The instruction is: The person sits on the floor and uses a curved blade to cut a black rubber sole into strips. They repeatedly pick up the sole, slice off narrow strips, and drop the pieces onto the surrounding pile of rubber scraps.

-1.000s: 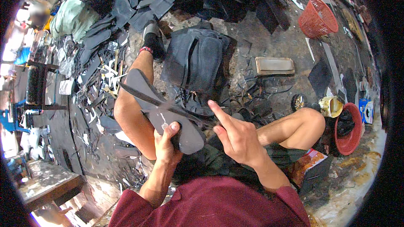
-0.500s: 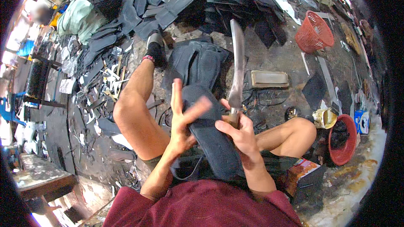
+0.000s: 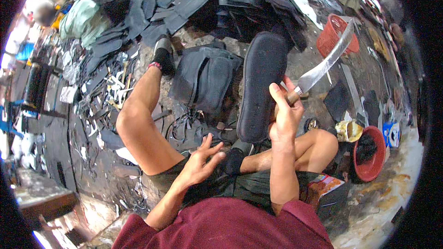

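Note:
My right hand [image 3: 287,117] is raised in front of me, closed round the wooden handle of a long curved knife [image 3: 325,64]. Its blade points up to the far right. The same hand also keeps hold of a black shoe sole [image 3: 263,80], which stands on end at the hand's left side; the fingers on the sole are partly hidden. Lower and to the left, my left hand [image 3: 200,163] hovers above my lap, fingers apart and holding nothing. A stack of black sole-shaped pieces [image 3: 210,78] lies on the floor between my legs.
A large heap of black cut pieces [image 3: 198,0] fills the far side. Offcuts [image 3: 115,85] litter the floor at left. On the right are a red basket [image 3: 330,39], a red tub [image 3: 380,157] and a yellowish container [image 3: 349,130]. A wooden bench [image 3: 46,203] stands at lower left.
The sole has left my lap and now stands upright, farther forward at my right hand. The knife has swung to the right. My left hand has come away from the sole, down toward my lap.

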Tool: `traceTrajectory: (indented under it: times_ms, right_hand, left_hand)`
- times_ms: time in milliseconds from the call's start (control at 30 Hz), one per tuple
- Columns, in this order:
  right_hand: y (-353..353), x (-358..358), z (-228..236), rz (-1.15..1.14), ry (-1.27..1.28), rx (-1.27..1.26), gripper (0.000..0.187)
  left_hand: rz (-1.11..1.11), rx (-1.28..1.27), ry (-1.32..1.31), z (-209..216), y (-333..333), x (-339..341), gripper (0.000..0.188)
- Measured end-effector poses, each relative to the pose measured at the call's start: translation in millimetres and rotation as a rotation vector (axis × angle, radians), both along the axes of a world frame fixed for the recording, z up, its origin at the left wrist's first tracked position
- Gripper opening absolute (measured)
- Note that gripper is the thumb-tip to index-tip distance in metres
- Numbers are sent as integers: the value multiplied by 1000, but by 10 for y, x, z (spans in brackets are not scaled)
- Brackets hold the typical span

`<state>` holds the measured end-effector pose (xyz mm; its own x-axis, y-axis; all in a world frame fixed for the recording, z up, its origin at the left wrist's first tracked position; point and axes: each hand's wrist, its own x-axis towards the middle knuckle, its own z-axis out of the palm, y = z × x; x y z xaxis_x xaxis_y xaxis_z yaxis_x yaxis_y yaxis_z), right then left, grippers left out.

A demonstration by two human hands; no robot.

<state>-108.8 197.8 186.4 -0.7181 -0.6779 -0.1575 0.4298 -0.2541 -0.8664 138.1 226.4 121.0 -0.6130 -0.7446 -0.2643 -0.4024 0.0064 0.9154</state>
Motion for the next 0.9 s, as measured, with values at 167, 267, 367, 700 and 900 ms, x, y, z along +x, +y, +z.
traceTrajectory:
  times_ms: [167, 267, 367, 700, 900]
  right_hand:
    - [23, 471, -36, 142, 147, 142, 55]
    - [171, 859, -124, 307, 55, 209, 43]
    - [341, 897, 108, 550, -187, 205, 29]
    - [408, 125, -721, 100, 160, 604, 29]
    - [-334, 415, -1120, 344, 140, 649, 28]
  left_hand:
    - [311, -114, 528, 693, -264, -449, 117]
    - [464, -303, 440, 768, -456, -354, 116]
    - [939, -612, 239, 883, -503, 305, 106]
    - [2127, -72, -812, -1785, -642, 3520, 88]
    - [1841, 433, -957, -2813, 178, 3998, 118]
